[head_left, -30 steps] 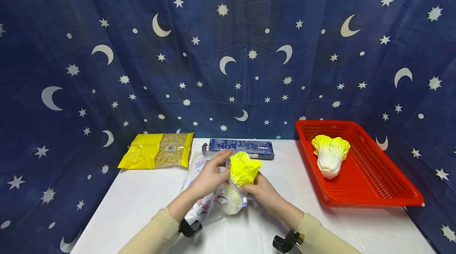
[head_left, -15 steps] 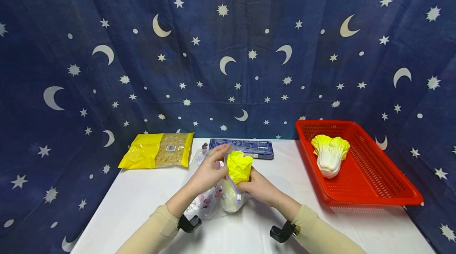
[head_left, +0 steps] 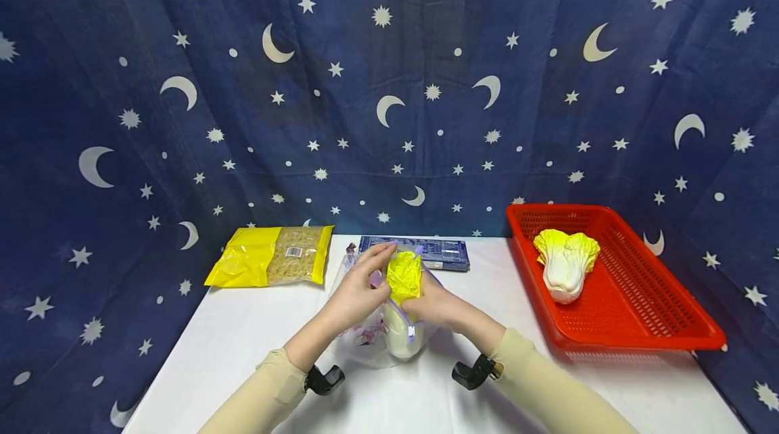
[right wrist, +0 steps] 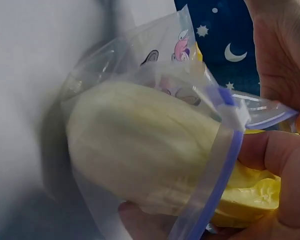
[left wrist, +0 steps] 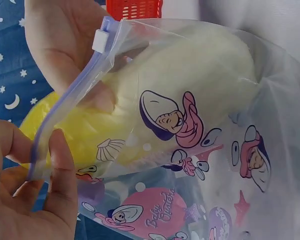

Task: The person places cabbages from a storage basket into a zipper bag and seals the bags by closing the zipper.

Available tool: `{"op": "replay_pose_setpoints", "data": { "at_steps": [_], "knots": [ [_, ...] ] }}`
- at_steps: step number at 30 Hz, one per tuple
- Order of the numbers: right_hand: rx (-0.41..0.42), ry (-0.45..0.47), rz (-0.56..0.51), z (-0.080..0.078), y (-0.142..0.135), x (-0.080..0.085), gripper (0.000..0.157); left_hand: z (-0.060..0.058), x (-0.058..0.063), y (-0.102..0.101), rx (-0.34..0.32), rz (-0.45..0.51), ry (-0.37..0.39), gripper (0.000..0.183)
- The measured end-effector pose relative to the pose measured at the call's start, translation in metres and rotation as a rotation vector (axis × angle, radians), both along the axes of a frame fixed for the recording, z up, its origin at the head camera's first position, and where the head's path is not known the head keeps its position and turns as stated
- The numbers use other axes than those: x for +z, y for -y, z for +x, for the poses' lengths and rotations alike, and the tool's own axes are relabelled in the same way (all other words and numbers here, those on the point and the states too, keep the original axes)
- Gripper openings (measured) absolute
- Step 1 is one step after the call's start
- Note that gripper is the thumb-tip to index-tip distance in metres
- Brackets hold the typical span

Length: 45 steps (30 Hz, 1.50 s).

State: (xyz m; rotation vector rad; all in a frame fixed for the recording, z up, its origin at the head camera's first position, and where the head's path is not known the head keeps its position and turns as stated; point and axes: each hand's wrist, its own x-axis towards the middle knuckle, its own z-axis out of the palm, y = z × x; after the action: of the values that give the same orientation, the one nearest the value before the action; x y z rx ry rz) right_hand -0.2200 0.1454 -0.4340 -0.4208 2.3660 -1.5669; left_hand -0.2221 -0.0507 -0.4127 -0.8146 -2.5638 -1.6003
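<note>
Holding a yellow-and-white cabbage by its leafy end with the right grip, curled snugly round it, thumb on the yellow leaves. Pinching the rim of a clear cartoon-print bag with the left grip, thumb against fingers, along the purple zip strip. Got the pale base down inside the bag, with the yellow leaves up at its mouth, around the middle of the white table. Can't tell if touching the table or lifted a bit, tbh. Also spotting a white slider on the strip, just beside the cabbage. Further back, seeing a flat blue pack behind the bag, plus a yellow pack with a clear window and a barcode label off to the left. Over on the right, got a red basket with a second cabbage lying inside. Behind everything, looking at a dark blue curtain covered in moons and stars. Wearing beige sleeves, too.
</note>
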Motion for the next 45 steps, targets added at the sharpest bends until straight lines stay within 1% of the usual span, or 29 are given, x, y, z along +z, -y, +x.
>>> {"op": "replay_pose_setpoints", "data": {
  "at_steps": [7, 11, 15, 17, 20, 23, 26, 30, 33, 35, 39, 42, 45],
  "knots": [
    [0.004, 0.065, 0.044, -0.015, -0.004, -0.008, 0.071, 0.001, 0.001, -0.002, 0.006, -0.004, -0.047, 0.071],
    [-0.061, 0.054, 0.106, -0.016, -0.005, -0.004, 0.061, 0.001, 0.002, -0.005, 0.021, -0.011, -0.047, 0.071],
    [-0.139, 0.033, 0.177, -0.014, -0.005, 0.003, 0.051, 0.0, 0.002, -0.006, 0.014, -0.018, -0.065, 0.069],
    [-0.161, 0.028, 0.189, -0.015, -0.006, 0.003, 0.049, -0.001, 0.001, -0.007, 0.009, -0.02, -0.074, 0.069],
    [-0.162, 0.026, 0.206, -0.016, -0.006, 0.001, 0.047, -0.001, 0.0, -0.01, 0.004, -0.013, -0.067, 0.07],
    [-0.094, -0.006, 0.223, -0.016, -0.008, 0.002, 0.044, -0.002, -0.001, -0.013, 0.001, -0.009, -0.07, 0.071],
    [0.028, -0.054, 0.261, -0.015, -0.01, 0.004, 0.045, -0.002, 0.0, -0.016, -0.012, -0.01, -0.074, 0.07],
    [0.163, -0.041, 0.251, -0.016, -0.014, 0.008, 0.049, 0.0, 0.0, -0.018, -0.033, -0.01, -0.067, 0.07],
    [0.185, -0.008, 0.244, -0.019, -0.016, 0.007, 0.048, 0.001, 0.0, -0.02, -0.045, -0.013, -0.089, 0.071],
    [0.177, 0.016, 0.26, -0.022, -0.016, 0.006, 0.046, 0.001, 0.0, -0.021, -0.055, -0.013, -0.101, 0.071],
    [0.128, 0.09, 0.228, -0.026, -0.013, 0.005, 0.041, 0.004, 0.001, -0.023, -0.07, -0.027, -0.105, 0.071],
    [0.054, 0.186, 0.2, -0.026, -0.012, 0.006, 0.039, 0.008, -0.001, -0.024, -0.085, -0.051, -0.108, 0.072],
    [-0.05, 0.282, 0.169, -0.024, -0.014, 0.004, 0.038, 0.012, -0.004, -0.026, -0.109, -0.083, -0.106, 0.073]
  ]
}}
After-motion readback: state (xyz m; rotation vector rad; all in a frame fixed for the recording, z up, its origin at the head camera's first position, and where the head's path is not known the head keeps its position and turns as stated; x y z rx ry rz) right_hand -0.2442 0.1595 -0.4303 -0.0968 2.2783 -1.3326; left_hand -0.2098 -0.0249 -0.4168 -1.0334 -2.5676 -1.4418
